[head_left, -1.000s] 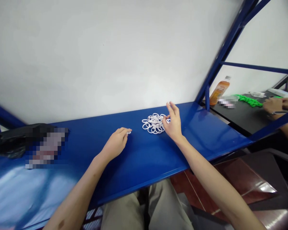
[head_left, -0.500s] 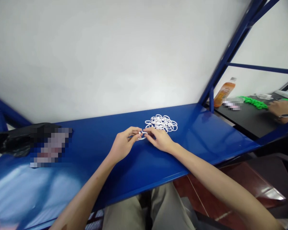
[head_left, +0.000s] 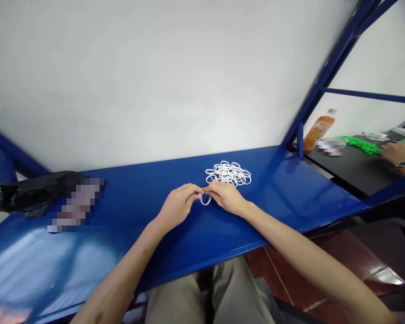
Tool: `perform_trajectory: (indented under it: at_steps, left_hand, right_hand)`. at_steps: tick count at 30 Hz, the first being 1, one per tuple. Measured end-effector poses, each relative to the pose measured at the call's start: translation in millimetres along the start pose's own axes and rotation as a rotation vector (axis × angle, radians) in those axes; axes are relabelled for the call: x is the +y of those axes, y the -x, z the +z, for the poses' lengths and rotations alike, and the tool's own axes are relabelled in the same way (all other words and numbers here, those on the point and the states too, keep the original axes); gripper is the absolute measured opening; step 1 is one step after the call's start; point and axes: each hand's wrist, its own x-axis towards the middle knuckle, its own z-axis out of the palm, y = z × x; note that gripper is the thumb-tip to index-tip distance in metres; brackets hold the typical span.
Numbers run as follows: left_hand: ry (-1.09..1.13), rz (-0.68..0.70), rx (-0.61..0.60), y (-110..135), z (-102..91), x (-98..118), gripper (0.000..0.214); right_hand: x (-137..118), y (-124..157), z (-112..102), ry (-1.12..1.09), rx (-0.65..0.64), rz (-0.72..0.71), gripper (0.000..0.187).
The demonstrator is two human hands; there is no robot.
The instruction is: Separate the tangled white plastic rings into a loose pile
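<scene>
Head view: white wall [head_left: 155,76] behind, blue shelf [head_left: 128,234] sloping across, blue frame post [head_left: 327,72] rising to the right of the grip. Black bag [head_left: 27,195] well to the left; bottle [head_left: 319,130] and green pieces [head_left: 361,144] far right, beside another person's hand [head_left: 400,153]. Left hand [head_left: 177,204] and right hand [head_left: 224,195] meeting fingertip to fingertip, both pinched on one white ring [head_left: 205,198] just above the shelf. Pile of rings [head_left: 228,173] just beyond. Bare blue surface either side; front edge near the forearms.
</scene>
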Motion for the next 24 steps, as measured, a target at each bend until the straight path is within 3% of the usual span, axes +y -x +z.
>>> perform_trajectory:
  at_steps: [6, 24]
  left_hand:
    - [-0.148, 0.069, -0.049, 4, 1.6, -5, 0.019]
    - [-0.198, -0.091, -0.112, 0, -7.7, 9, 0.016]
  right_hand:
    - [-1, 0, -1, 0.073, -0.060, -0.004, 0.020]
    - [-11, -1, -1, 0.106, -0.087, 0.056, 0.022]
